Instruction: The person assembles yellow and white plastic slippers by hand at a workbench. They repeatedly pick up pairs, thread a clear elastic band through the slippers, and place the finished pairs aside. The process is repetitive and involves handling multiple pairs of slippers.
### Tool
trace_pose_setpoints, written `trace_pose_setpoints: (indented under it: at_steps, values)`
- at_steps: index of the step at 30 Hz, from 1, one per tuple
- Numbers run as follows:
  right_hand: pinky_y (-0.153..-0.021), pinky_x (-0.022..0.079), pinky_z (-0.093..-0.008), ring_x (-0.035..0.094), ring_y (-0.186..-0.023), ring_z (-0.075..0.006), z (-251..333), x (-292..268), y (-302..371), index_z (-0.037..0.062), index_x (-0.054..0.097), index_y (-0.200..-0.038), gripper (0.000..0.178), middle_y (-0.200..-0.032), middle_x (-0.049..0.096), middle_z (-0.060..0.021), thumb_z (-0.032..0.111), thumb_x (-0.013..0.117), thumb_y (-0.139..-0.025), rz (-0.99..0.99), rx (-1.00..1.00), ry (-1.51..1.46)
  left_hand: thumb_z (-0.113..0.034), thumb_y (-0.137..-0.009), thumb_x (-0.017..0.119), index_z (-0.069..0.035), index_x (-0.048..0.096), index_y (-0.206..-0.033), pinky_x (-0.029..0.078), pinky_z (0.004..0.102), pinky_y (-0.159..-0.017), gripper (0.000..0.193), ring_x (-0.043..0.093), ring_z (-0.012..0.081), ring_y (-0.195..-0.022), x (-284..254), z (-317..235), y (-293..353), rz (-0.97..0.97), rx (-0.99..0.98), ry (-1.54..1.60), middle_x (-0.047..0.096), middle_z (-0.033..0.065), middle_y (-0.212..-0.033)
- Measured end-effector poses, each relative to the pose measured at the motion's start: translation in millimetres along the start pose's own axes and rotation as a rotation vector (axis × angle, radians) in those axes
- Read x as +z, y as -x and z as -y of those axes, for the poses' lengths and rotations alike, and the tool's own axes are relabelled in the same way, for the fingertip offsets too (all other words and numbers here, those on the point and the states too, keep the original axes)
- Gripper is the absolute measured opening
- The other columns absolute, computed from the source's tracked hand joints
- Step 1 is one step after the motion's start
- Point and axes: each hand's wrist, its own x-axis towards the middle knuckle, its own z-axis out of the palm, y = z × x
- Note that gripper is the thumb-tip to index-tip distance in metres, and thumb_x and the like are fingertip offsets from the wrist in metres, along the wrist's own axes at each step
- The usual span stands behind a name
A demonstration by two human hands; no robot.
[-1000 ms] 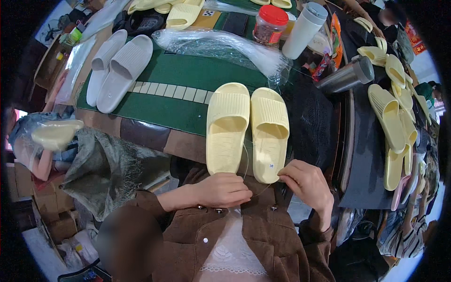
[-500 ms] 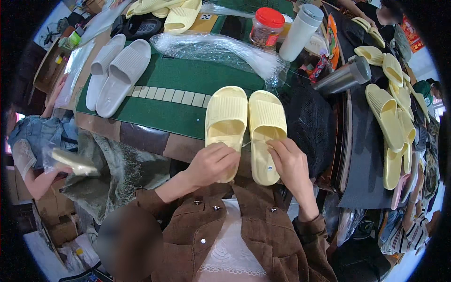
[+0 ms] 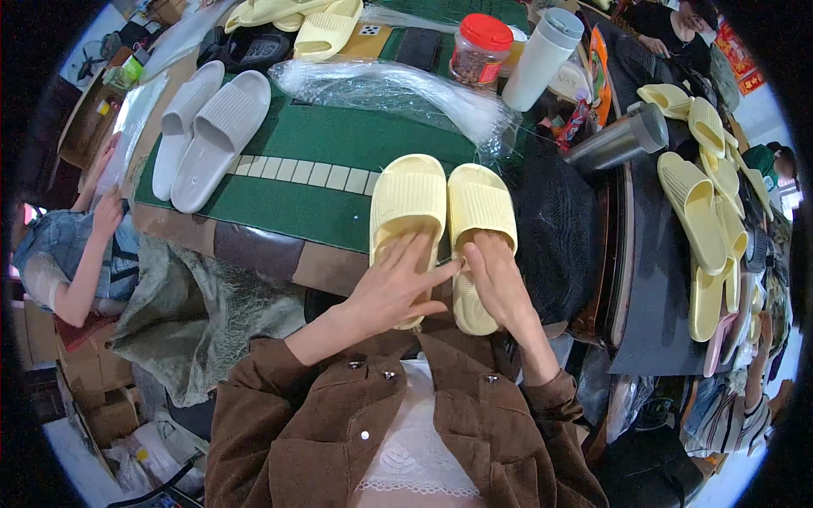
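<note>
A pair of pale yellow slide slippers stands side by side at the table edge in front of me, toes pointing away and heels toward my lap. My left hand (image 3: 394, 284) reaches into the left slipper (image 3: 409, 188), its fingertips under the ribbed strap and its thumb spread toward the right slipper. Inside the right slipper (image 3: 481, 196), the fingers of my right hand (image 3: 498, 279) lie stretched out, their tips hidden beneath the strap. A small thin strip joins or lies between the two slippers near my left fingertip; its kind is unclear.
White-grey slippers (image 3: 222, 140) rest on the green mat (image 3: 296, 212), left. Beyond lie clear plastic bags (image 3: 398, 93), a red-lidded jar (image 3: 481, 51), a white bottle (image 3: 544, 59) and a steel tumbler (image 3: 618, 140). More yellow slippers (image 3: 694, 203) cover the right table. Other people sit on both sides.
Both hands have gone from pinching at the slippers' inner edges to fingers stretched inside them. At left, a person's hand with a bagged slipper has moved up, and the slipper is out of sight.
</note>
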Motion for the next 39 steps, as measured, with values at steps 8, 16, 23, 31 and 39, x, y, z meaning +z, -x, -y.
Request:
trace_pose_setpoints:
  at_steps: [8,16,23,31,39]
  values:
    - [-0.090,0.038,-0.0481,0.049,-0.101,-0.0425,-1.5,1.1,0.1,-0.0036,0.054,-0.105,0.031,-0.104,0.054,-0.0253,0.024,0.040,-0.102,0.029,0.004,-0.043,-0.054,-0.082,0.064,-0.028,0.045,-0.142,0.029,0.0558,-0.109,0.068,0.035,0.0493,-0.131,10.3,-1.6,-11.7,-0.028,-0.016,-0.101,0.037,0.0316,-0.139]
    - [-0.092,0.039,-0.0475,0.049,-0.104,-0.0417,1.3,-2.4,1.4,-0.0027,0.054,-0.109,0.027,-0.104,0.055,-0.0235,0.022,0.049,-0.098,0.013,-0.068,-0.002,-0.051,-0.088,0.059,-0.024,0.040,-0.145,0.036,0.0528,-0.102,0.066,0.041,0.0484,-0.126,21.3,0.3,-14.0,-0.065,-0.018,-0.185,0.039,0.0297,-0.137]
    - [-0.083,0.051,-0.0419,0.061,-0.101,-0.0367,27.2,-31.8,8.5,0.0001,0.060,-0.116,0.032,-0.108,0.063,-0.0188,0.012,0.064,-0.088,-0.098,-0.152,0.134,-0.051,-0.088,0.057,-0.027,0.039,-0.146,0.031,0.0551,-0.108,0.065,0.038,0.0487,-0.130,19.2,-0.2,-11.4,-0.066,-0.026,-0.130,0.037,0.0331,-0.138]
    - [-0.075,0.053,-0.0377,0.067,-0.085,-0.0332,15.8,-51.4,-47.9,0.0004,0.069,-0.101,0.017,-0.097,0.068,-0.0180,0.009,0.059,-0.091,-0.270,-0.020,-0.030,-0.045,-0.092,0.054,-0.023,0.039,-0.145,0.034,0.0518,-0.106,0.060,0.043,0.0455,-0.125,13.9,-2.7,-13.2,-0.090,-0.006,-0.135,0.040,0.0315,-0.137]
    - [-0.081,0.051,-0.0421,0.066,-0.090,-0.0368,-10.0,-12.3,-113.4,-0.0006,0.070,-0.098,0.022,-0.096,0.068,-0.0217,0.014,0.058,-0.088,-0.196,-0.071,-0.029,-0.047,-0.090,0.056,-0.029,0.039,-0.146,0.033,0.0526,-0.107,0.061,0.039,0.0480,-0.130,17.9,-1.5,-14.4,-0.055,-0.044,-0.124,0.038,0.0328,-0.138]
